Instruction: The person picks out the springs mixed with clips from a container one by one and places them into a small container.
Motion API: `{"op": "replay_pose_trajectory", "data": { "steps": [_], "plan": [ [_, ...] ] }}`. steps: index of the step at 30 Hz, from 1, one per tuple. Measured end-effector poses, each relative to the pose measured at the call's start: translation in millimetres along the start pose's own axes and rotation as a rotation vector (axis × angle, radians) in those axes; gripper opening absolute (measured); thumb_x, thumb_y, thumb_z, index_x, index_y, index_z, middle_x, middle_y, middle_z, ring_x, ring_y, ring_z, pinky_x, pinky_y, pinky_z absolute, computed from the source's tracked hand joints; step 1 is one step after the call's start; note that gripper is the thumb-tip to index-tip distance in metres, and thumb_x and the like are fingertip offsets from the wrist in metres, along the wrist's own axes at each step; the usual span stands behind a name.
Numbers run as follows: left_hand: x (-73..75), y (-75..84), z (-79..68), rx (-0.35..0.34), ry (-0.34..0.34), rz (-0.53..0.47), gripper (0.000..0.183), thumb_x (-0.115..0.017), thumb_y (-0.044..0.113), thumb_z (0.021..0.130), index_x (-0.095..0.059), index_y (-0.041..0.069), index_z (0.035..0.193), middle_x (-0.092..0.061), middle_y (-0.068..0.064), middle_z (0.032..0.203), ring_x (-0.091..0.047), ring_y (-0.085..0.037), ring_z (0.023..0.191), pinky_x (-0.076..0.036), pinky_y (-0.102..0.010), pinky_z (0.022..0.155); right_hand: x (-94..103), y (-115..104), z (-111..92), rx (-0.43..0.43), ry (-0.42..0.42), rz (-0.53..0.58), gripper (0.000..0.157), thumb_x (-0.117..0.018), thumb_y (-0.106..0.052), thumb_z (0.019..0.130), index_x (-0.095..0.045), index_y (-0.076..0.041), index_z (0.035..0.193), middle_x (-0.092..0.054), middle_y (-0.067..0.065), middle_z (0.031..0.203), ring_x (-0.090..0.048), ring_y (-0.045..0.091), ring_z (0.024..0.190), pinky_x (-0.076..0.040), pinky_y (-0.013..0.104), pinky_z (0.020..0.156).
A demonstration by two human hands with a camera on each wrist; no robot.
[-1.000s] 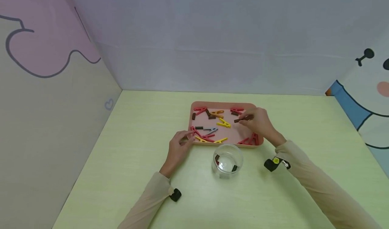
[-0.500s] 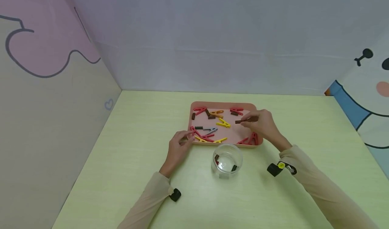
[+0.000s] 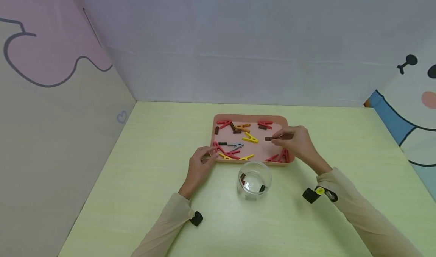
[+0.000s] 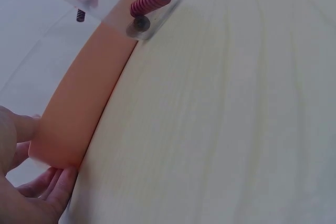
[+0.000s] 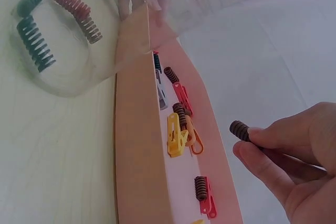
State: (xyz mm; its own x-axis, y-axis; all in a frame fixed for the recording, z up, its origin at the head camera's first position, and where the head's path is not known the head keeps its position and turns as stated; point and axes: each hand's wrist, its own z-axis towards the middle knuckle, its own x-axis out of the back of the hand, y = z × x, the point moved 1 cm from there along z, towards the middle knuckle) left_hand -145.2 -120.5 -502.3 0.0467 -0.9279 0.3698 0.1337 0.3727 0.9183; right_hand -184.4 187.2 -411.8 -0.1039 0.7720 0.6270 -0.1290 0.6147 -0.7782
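My right hand (image 3: 297,140) pinches a brown coil spring (image 5: 239,130) between thumb and fingertips, above the right part of the pink tray (image 3: 252,118). My left hand (image 3: 201,162) holds the tray's front left corner, thumb and fingers about the wall in the left wrist view. Inside the tray lie a yellow clip (image 3: 251,138), a grey clip (image 3: 236,146), red clips (image 3: 265,123) and an orange clip (image 3: 243,128). Several dark springs (image 3: 223,143) lie among them.
A clear round tub (image 3: 241,189) stands just in front of the tray, holding a red spring (image 5: 71,2), green springs (image 5: 34,44) and a brown one. A pale wall (image 3: 218,60) rises behind the table (image 3: 163,132), with printed panels at both sides.
My right hand has drawn slightly right and toward me, with the brown spring still pinched. The left hand stays at the tray corner.
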Motion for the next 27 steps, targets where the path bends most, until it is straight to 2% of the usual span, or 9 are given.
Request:
{"op": "replay_pose_trajectory", "data": {
  "steps": [6, 12, 17, 27],
  "plan": [
    [-0.6, -0.5, 0.0, 0.002, 0.001, -0.002, 0.029, -0.064, 0.025, 0.092, -0.067, 0.01, 0.116, -0.057, -0.004, 0.111, -0.055, -0.019, 0.1, -0.051, -0.038, 0.088, 0.5, -5.4, -7.0, -0.008, -0.017, 0.039, 0.015, -0.075, -0.013, 0.081, -0.073, -0.004, 0.093, -0.069, 0.011, 0.092, -0.067, 0.02, 0.078, -0.054, 0.023, 0.063],
    [-0.7, -2.6, 0.2, -0.005, -0.002, -0.005, 0.029, -0.063, 0.026, 0.092, -0.067, 0.011, 0.116, -0.057, -0.004, 0.112, -0.055, -0.018, 0.1, -0.051, -0.037, 0.087, -0.1, -8.4, -12.9, -0.018, -0.031, 0.058, 0.018, -0.076, -0.017, 0.081, -0.072, -0.005, 0.094, -0.069, 0.01, 0.092, -0.067, 0.02, 0.08, -0.056, 0.031, 0.067],
    [-0.5, -3.4, -0.2, -0.006, -0.002, -0.004, 0.029, -0.063, 0.027, 0.092, -0.067, 0.012, 0.116, -0.058, -0.003, 0.113, -0.056, -0.018, 0.101, -0.051, -0.037, 0.087, -0.3, -9.4, -17.8, -0.012, -0.044, 0.107, 0.021, -0.076, -0.021, 0.081, -0.072, -0.004, 0.093, -0.07, 0.01, 0.091, -0.067, 0.025, 0.081, -0.056, 0.036, 0.067],
    [-1.0, -4.5, 0.6, -0.008, 0.001, -0.008, 0.028, -0.064, 0.025, 0.092, -0.067, 0.013, 0.116, -0.058, -0.004, 0.112, -0.056, -0.018, 0.101, -0.052, -0.037, 0.087, 0.8, -15.7, -26.9, 0.008, -0.073, 0.201, 0.022, -0.076, -0.018, 0.081, -0.071, -0.001, 0.094, -0.069, 0.014, 0.092, -0.068, 0.02, 0.078, -0.055, 0.027, 0.061]
  ]
}}
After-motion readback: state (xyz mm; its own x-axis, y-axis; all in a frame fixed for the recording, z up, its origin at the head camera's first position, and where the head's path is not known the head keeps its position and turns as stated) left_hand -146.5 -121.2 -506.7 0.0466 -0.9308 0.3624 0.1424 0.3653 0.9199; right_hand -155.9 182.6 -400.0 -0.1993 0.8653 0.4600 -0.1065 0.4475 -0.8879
